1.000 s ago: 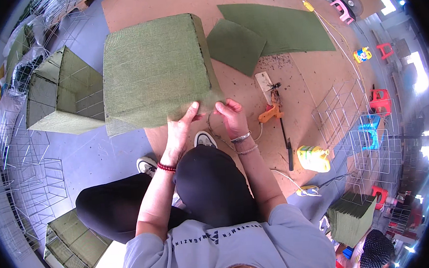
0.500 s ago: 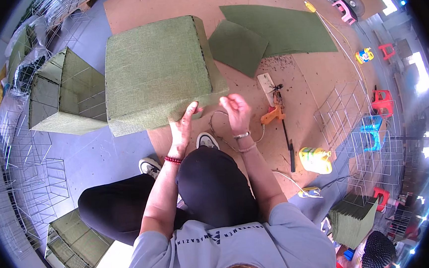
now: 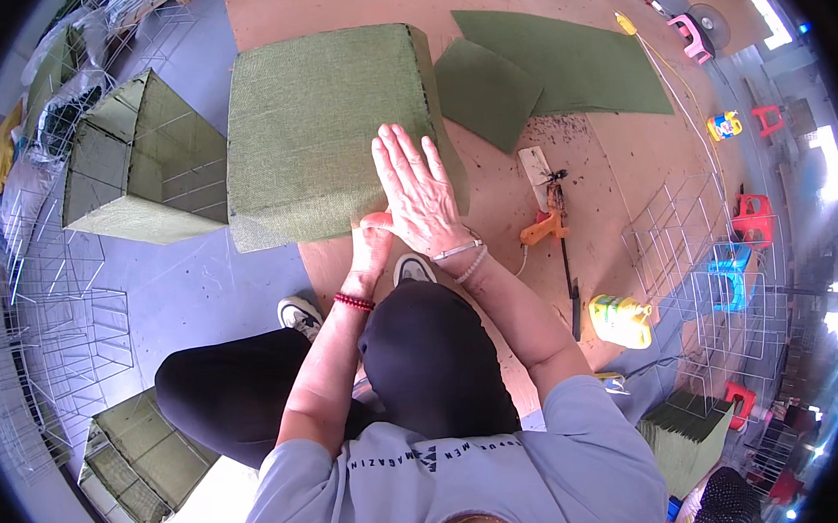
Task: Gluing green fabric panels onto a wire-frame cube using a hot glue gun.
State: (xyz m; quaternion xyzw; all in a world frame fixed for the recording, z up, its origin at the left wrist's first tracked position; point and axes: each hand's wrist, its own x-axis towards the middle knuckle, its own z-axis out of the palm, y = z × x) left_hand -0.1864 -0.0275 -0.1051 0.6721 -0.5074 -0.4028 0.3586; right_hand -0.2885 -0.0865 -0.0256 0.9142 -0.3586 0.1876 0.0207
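Observation:
A large green fabric-covered box (image 3: 318, 132) stands before my knees, with a dark seam along its right edge. My right hand (image 3: 419, 189) lies flat on its top near that seam, fingers stretched out. Below it, my left hand (image 3: 373, 250) grips the near edge of the box; its fingers are hidden beneath the fabric, and the right hand partly covers its thumb. An orange glue gun (image 3: 541, 229) lies to the right, beside a pale card (image 3: 534, 171) and a dark stick (image 3: 568, 280).
Green fabric sheets (image 3: 580, 66) lie beyond the box. At left stands an open green fabric-covered wire frame (image 3: 141, 174), near bare wire frames (image 3: 74, 334). A yellow jug (image 3: 621, 321), wire frames (image 3: 681, 253) and plastic stools (image 3: 752, 219) are at right.
My right hand has moved left and onto the box top, its curled fingers now stretched flat. My left hand still holds the near edge. The whole view has shifted slightly.

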